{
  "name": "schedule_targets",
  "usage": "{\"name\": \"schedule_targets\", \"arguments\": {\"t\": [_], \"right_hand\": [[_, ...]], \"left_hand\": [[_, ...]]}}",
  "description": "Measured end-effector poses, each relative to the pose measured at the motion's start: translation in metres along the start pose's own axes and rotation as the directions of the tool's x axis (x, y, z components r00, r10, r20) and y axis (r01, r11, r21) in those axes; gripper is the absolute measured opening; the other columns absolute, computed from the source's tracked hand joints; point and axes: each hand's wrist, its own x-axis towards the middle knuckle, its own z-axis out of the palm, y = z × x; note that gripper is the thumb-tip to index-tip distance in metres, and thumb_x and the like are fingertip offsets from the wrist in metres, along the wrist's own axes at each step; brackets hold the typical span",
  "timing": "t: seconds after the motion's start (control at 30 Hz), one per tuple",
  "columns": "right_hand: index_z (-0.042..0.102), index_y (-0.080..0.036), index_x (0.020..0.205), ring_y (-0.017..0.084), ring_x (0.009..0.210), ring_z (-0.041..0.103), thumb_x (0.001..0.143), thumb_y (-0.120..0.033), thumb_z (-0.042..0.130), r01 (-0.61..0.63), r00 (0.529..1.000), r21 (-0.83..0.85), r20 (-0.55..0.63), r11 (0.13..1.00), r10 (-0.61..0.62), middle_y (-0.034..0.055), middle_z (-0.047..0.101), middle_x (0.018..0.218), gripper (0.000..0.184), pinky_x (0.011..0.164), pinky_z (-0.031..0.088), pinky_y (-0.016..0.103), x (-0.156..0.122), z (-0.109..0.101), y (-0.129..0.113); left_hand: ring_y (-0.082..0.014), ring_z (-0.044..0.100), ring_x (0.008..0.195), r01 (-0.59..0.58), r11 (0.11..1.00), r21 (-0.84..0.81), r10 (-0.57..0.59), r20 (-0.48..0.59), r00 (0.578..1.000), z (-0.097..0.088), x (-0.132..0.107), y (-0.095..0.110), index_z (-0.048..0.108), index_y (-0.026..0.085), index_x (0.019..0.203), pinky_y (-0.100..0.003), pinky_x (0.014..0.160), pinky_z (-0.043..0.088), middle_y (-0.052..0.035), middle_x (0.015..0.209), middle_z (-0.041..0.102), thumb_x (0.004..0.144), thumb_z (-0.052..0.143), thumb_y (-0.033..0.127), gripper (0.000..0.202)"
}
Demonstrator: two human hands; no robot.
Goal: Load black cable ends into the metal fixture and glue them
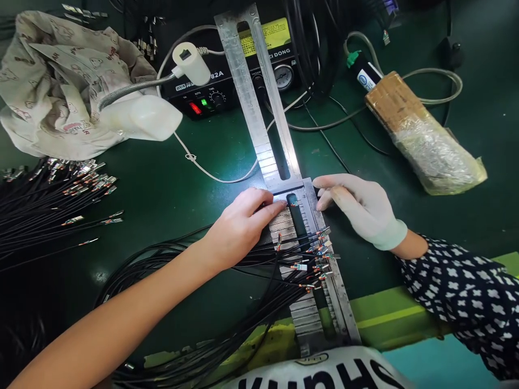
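On the green table [203, 208], near the white lamp [152, 118], lies the grooved metal fixture [283, 224], slanting away from the person. The black cables [275, 302] come across its lower part from the left, and their small connector ends [323, 251] rest close together by its right side. The bare left hand [239, 227] is at the middle of the fixture, its thumb and forefinger bent near each other; one connector tip [294, 203] shows just beyond them, over the slot, but I cannot tell whether they pinch its cable or only press on it. The gloved right hand [360, 210] is on the other side, forefinger extended to the fixture's edge, the other fingers loosely bent; I see nothing grasped in it. In my judgement, the step is to settle this one cable end, so the left fingers should press gently, behind the connector and not upon it. It would be wise that the right hand steadies the edge without pushing it sideways. The neighbouring ends lie at different angles, so the left wrist should avoid dragging them.
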Motion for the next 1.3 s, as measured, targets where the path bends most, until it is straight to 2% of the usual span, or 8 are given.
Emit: {"name": "schedule_targets", "arguments": {"t": [0.13,0.27,0.4,0.53,0.7,0.93,1.1,1.3], "right_hand": [[0.068,-0.026,0.123,0.016,0.088,0.072,0.107,-0.029,0.048,-0.001,1.0,0.007,0.005,1.0,0.001,-0.0028,0.075,0.086,0.026,0.095,0.056,0.034,0.0,0.0,0.0],[0.068,-0.025,0.123,0.016,0.088,0.072,0.107,-0.029,0.047,0.003,1.0,0.004,0.013,1.0,-0.003,-0.0024,0.075,0.086,0.027,0.093,0.056,0.033,0.0,0.0,0.0],[0.068,-0.025,0.123,0.017,0.088,0.072,0.107,-0.031,0.047,0.002,1.0,-0.006,0.025,1.0,-0.001,-0.0018,0.075,0.086,0.027,0.093,0.057,0.034,0.0,-0.002,0.001],[0.068,-0.025,0.124,0.017,0.088,0.073,0.107,-0.031,0.047,-0.008,1.0,-0.007,0.028,1.0,0.009,-0.0017,0.075,0.087,0.027,0.092,0.057,0.033,0.0,-0.002,0.002],[0.068,-0.025,0.123,0.015,0.086,0.072,0.107,-0.029,0.048,0.008,1.0,-0.025,0.026,1.0,-0.007,-0.0027,0.075,0.085,0.027,0.092,0.055,0.031,0.001,-0.001,0.0],[0.069,-0.023,0.121,0.015,0.085,0.071,0.106,-0.028,0.049,0.014,1.0,-0.016,0.007,1.0,-0.014,-0.0029,0.075,0.084,0.026,0.089,0.055,0.031,-0.001,0.0,0.001],[0.07,-0.021,0.12,0.013,0.084,0.071,0.106,-0.026,0.049,0.027,1.0,-0.004,0.013,1.0,-0.027,-0.0036,0.075,0.083,0.025,0.088,0.054,0.027,0.0,-0.001,0.001],[0.07,-0.021,0.12,0.012,0.083,0.071,0.106,-0.025,0.049,0.023,1.0,0.003,0.017,1.0,-0.023,-0.0041,0.075,0.083,0.026,0.087,0.053,0.026,0.001,-0.001,0.001]], "left_hand": [[-0.0152,0.062,0.1,0.051,0.993,-0.106,-0.06,-0.084,0.995,0.009,-0.002,0.001,0.059,0.019,0.122,-0.028,0.089,0.054,-0.0073,0.109,0.064,0.102,0.046,0.012,0.025],[-0.0147,0.063,0.1,0.114,0.983,-0.142,-0.123,-0.058,0.991,0.014,-0.01,0.0,0.06,0.019,0.116,-0.027,0.087,0.054,-0.0064,0.108,0.065,0.102,0.047,0.014,0.02],[-0.0205,0.057,0.104,0.114,0.993,-0.001,-0.114,-0.066,0.991,0.011,-0.023,0.001,0.062,0.023,0.127,-0.037,0.086,0.051,-0.0094,0.112,0.06,0.1,0.049,0.012,0.032],[-0.0199,0.051,0.087,0.117,0.992,0.055,-0.118,0.005,0.993,0.009,-0.032,0.006,0.058,0.022,0.136,-0.035,0.072,0.042,-0.0085,0.099,0.06,0.098,0.047,0.01,0.041],[-0.0206,0.052,0.087,0.119,0.989,0.083,-0.123,0.044,0.991,0.012,-0.034,0.011,0.052,0.016,0.141,-0.035,0.071,0.038,-0.0101,0.106,0.065,0.099,0.044,0.009,0.043],[-0.0197,0.056,0.086,0.231,0.963,-0.136,-0.21,0.149,0.966,0.005,-0.033,0.042,0.053,0.017,0.121,-0.035,0.074,0.044,-0.0057,0.097,0.064,0.101,0.051,0.021,0.021],[-0.0142,0.057,0.09,0.397,0.846,-0.355,-0.318,0.261,0.911,0.001,-0.037,0.055,0.053,0.02,0.112,-0.027,0.079,0.048,-0.0023,0.1,0.06,0.1,0.05,0.015,0.014],[-0.0114,0.058,0.094,0.368,0.856,-0.362,-0.359,0.097,0.928,-0.001,-0.034,0.043,0.06,0.02,0.106,-0.023,0.084,0.048,-0.0013,0.101,0.06,0.1,0.052,0.012,0.013]]}}
